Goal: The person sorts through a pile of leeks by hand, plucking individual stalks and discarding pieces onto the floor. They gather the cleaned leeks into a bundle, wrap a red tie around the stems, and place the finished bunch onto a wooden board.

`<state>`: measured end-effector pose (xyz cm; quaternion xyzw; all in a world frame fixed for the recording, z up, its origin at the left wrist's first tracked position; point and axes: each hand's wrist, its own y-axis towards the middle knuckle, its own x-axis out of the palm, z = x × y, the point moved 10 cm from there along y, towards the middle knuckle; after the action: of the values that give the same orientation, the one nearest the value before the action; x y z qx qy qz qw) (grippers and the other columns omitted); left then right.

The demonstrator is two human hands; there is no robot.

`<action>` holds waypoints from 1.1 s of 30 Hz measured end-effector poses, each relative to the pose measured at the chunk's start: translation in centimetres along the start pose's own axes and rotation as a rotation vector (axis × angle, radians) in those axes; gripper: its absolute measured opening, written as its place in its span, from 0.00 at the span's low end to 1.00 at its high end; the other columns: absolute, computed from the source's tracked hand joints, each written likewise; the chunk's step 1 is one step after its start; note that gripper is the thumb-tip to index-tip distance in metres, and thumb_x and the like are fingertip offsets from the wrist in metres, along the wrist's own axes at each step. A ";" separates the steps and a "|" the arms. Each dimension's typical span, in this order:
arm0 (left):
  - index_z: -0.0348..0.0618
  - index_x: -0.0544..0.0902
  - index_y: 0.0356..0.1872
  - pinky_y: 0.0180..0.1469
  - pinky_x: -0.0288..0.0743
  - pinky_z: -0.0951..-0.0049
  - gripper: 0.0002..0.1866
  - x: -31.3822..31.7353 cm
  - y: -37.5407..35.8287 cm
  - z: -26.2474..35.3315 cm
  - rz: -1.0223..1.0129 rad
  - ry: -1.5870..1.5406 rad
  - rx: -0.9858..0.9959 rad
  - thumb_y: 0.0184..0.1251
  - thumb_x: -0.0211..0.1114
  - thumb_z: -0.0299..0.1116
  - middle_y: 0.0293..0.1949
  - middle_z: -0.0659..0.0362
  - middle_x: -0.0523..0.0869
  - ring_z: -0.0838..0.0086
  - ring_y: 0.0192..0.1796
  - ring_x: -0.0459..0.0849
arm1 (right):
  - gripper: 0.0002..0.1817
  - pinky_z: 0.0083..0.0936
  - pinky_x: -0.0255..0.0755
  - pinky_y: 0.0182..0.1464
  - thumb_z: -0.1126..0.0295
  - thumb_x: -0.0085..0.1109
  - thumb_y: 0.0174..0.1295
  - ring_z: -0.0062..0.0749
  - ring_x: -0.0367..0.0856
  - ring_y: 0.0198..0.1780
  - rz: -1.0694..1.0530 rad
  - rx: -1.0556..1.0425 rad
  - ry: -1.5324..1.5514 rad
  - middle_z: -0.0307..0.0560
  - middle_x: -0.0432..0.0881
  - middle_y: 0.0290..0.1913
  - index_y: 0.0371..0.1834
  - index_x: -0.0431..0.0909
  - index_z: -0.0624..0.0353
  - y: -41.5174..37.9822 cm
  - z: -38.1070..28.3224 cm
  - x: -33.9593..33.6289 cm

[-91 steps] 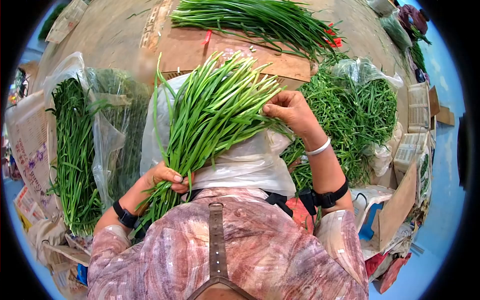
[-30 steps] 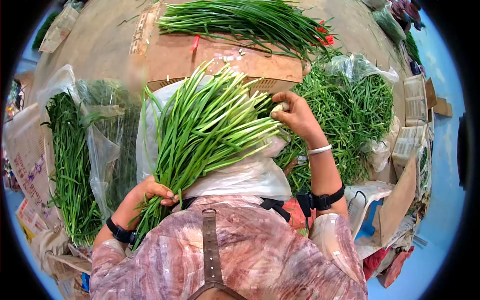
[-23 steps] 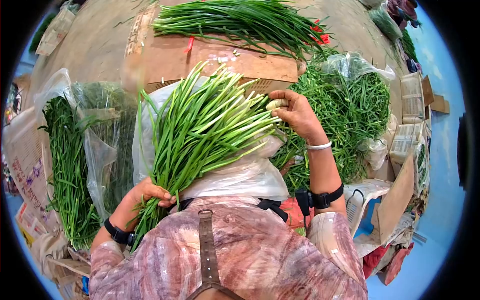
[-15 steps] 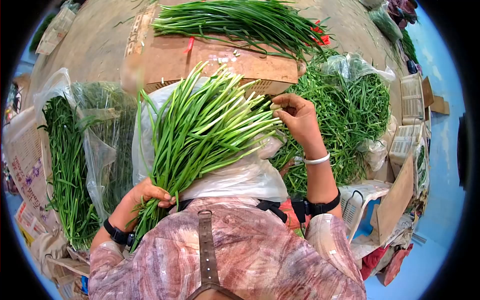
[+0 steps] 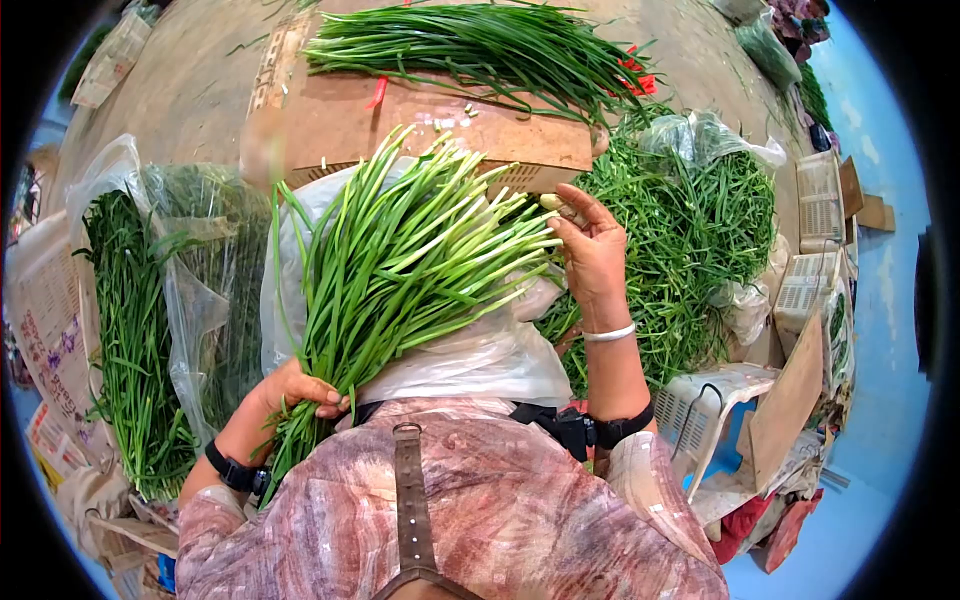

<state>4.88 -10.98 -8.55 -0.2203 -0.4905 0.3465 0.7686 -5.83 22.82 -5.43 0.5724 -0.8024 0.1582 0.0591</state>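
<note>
A fanned bunch of long green stalks (image 5: 400, 250) with pale ends lies across white plastic sheeting (image 5: 470, 365) on my lap. My left hand (image 5: 305, 390) is closed round the leafy end of this bunch. At the pale ends on the right is my right hand (image 5: 590, 235), its thumb and fingertips bent towards each other near the stalk tips; whether anything thin is between them is too small to tell. Beyond the bunch, more green stalks (image 5: 470, 45) lie on a brown board (image 5: 440, 105) with red ties beside them.
On the right is a big heap of loose green leaves (image 5: 680, 230) with clear plastic. Upright greens (image 5: 140, 330) in plastic wrapping stand at the left. White plastic crates (image 5: 700, 410) and cardboard pieces line the right side by a blue wall (image 5: 885, 300).
My right wrist and forearm have shifted slightly left, while the fingertips stay near the pale ends. My left hand keeps its hold on the bunch.
</note>
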 end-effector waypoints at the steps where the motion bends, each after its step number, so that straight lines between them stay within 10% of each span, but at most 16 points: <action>1: 0.29 0.74 0.42 0.18 0.63 0.77 0.21 -0.1 0.0 -0.1 -0.001 -0.001 -0.001 0.43 0.67 0.22 0.27 0.47 0.80 0.71 0.18 0.72 | 0.24 0.19 0.75 0.46 0.86 0.58 0.48 0.26 0.79 0.44 0.034 -0.017 0.019 0.51 0.79 0.46 0.52 0.72 0.67 -0.4 -0.2 -0.3; 6: 0.30 0.74 0.41 0.17 0.61 0.77 0.20 0.2 0.1 0.0 -0.021 0.015 0.021 0.43 0.67 0.23 0.25 0.49 0.79 0.72 0.17 0.71 | 0.24 0.09 0.63 0.31 0.84 0.57 0.51 0.10 0.69 0.31 0.029 -0.462 -0.385 0.38 0.79 0.43 0.54 0.72 0.61 -4.9 -7.1 2.3; 13: 0.31 0.72 0.45 0.19 0.63 0.76 0.22 0.5 0.1 -0.1 -0.080 0.030 0.034 0.43 0.65 0.20 0.26 0.48 0.77 0.72 0.19 0.71 | 0.23 0.13 0.71 0.34 0.86 0.53 0.50 0.16 0.78 0.33 -0.041 -0.373 -0.850 0.43 0.83 0.40 0.51 0.75 0.57 -2.3 -6.4 0.0; 14: 0.31 0.72 0.45 0.19 0.63 0.76 0.22 0.4 0.1 -0.1 -0.058 0.019 0.030 0.43 0.65 0.20 0.26 0.48 0.77 0.72 0.19 0.71 | 0.24 0.07 0.64 0.28 0.86 0.50 0.52 0.06 0.67 0.26 -0.003 -0.432 -0.927 0.35 0.84 0.40 0.52 0.76 0.52 -1.8 -7.0 -1.4; 18: 0.31 0.73 0.45 0.20 0.64 0.75 0.23 0.4 0.1 0.0 -0.054 0.018 0.024 0.42 0.64 0.20 0.26 0.48 0.77 0.72 0.19 0.70 | 0.19 0.34 0.73 0.43 0.84 0.56 0.45 0.41 0.79 0.40 0.187 -0.564 -1.518 0.48 0.82 0.37 0.43 0.78 0.59 0.9 -10.4 -9.1; 21: 0.31 0.73 0.44 0.20 0.63 0.76 0.22 0.8 -0.1 0.5 -0.008 0.015 0.023 0.42 0.64 0.21 0.26 0.48 0.77 0.72 0.18 0.70 | 0.13 0.35 0.71 0.49 0.75 0.57 0.49 0.45 0.78 0.45 0.253 -0.201 -1.892 0.52 0.80 0.45 0.41 0.80 0.59 3.2 -9.1 -12.8; 23: 0.31 0.73 0.44 0.20 0.63 0.76 0.22 0.8 0.0 0.3 -0.022 0.007 0.016 0.42 0.64 0.21 0.26 0.48 0.77 0.73 0.18 0.70 | 0.13 0.34 0.70 0.53 0.72 0.58 0.51 0.44 0.77 0.50 0.015 -0.404 -1.492 0.53 0.78 0.50 0.41 0.80 0.60 3.2 -8.7 -7.1; 27: 0.30 0.73 0.43 0.19 0.62 0.76 0.21 0.4 0.2 -0.3 -0.097 -0.026 -0.010 0.43 0.63 0.21 0.26 0.47 0.77 0.73 0.18 0.69 | 0.19 0.23 0.72 0.46 0.67 0.60 0.56 0.27 0.78 0.42 -0.651 -0.025 -0.828 0.49 0.82 0.43 0.46 0.77 0.69 4.2 -1.4 2.9; 33: 0.30 0.72 0.45 0.19 0.61 0.76 0.22 0.5 0.0 -0.3 -0.172 -0.056 0.014 0.44 0.63 0.21 0.26 0.47 0.76 0.73 0.18 0.69 | 0.11 0.23 0.72 0.37 0.70 0.62 0.51 0.25 0.78 0.31 -0.914 -0.061 -0.893 0.45 0.83 0.28 0.32 0.81 0.69 3.1 1.7 6.4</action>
<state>5.31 -10.56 -8.41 -0.1619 -0.5266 0.2888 0.7830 -10.75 17.40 -5.83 0.8655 -0.4291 -0.1597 -0.2030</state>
